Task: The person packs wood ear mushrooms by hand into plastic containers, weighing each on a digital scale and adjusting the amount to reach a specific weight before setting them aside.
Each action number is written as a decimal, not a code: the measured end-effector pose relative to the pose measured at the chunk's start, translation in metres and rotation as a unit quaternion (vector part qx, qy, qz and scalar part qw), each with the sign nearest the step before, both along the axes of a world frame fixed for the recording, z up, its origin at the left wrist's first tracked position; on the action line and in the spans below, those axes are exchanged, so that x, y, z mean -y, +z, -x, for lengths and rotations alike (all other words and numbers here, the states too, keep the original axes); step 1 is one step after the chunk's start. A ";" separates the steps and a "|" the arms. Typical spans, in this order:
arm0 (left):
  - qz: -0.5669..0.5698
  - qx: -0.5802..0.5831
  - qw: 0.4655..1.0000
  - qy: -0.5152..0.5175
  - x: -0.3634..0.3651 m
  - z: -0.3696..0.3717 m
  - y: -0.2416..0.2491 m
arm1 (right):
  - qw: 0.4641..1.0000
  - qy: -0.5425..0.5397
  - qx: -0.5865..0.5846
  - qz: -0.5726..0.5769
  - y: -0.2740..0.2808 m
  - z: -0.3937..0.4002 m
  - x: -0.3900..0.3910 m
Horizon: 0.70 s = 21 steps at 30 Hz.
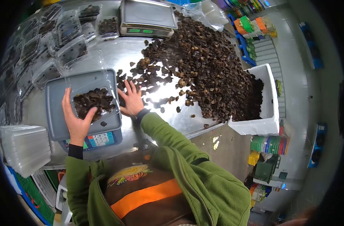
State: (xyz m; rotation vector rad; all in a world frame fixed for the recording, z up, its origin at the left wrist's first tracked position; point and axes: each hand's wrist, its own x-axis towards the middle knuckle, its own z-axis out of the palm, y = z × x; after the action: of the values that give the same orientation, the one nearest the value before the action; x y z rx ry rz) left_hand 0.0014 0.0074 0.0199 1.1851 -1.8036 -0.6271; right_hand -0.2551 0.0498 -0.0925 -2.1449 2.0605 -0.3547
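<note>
A grey weighing scale (55, 107) stands on the metal table, its keypad facing me. On its platform lies an open clear plastic container holding dark brown, mushroom-like pieces (94, 101). My left hand (77, 124) grips the container's near left side, fingers along the outer edge and thumb over the pieces. The clear lid (83, 62) stands raised at the far side. My right hand (132, 102) is just right of the scale, fingers spread over a few loose dark pieces on the table. What lies under its palm is hidden.
A large heap of dark pieces (206, 64) spreads from a tipped white foam box (270, 100). Filled clear containers (70, 28) crowd the far left. A second scale (149, 17) stands at the back. Stacked empty containers (26, 147) sit near left.
</note>
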 end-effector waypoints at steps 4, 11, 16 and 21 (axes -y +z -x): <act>0.047 -0.009 0.993 0.104 0.005 -0.037 -0.003 | 0.997 0.032 0.005 0.063 -0.041 0.016 -0.029; 0.053 -0.056 0.967 0.243 0.000 -0.095 -0.010 | 0.953 -0.225 0.195 0.049 -0.030 0.075 -0.040; 0.041 -0.093 0.971 0.215 -0.001 -0.098 -0.010 | 0.927 -0.098 0.344 0.112 0.081 0.030 -0.006; 0.053 -0.031 0.995 0.077 -0.001 -0.038 0.015 | 0.956 0.092 0.252 0.123 0.133 -0.058 0.030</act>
State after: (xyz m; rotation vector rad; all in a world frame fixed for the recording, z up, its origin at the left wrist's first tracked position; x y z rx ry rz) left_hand 0.0396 0.0085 0.0349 1.2067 -1.6547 -0.4683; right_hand -0.1972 0.0201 0.0407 -2.0651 1.5853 -1.0532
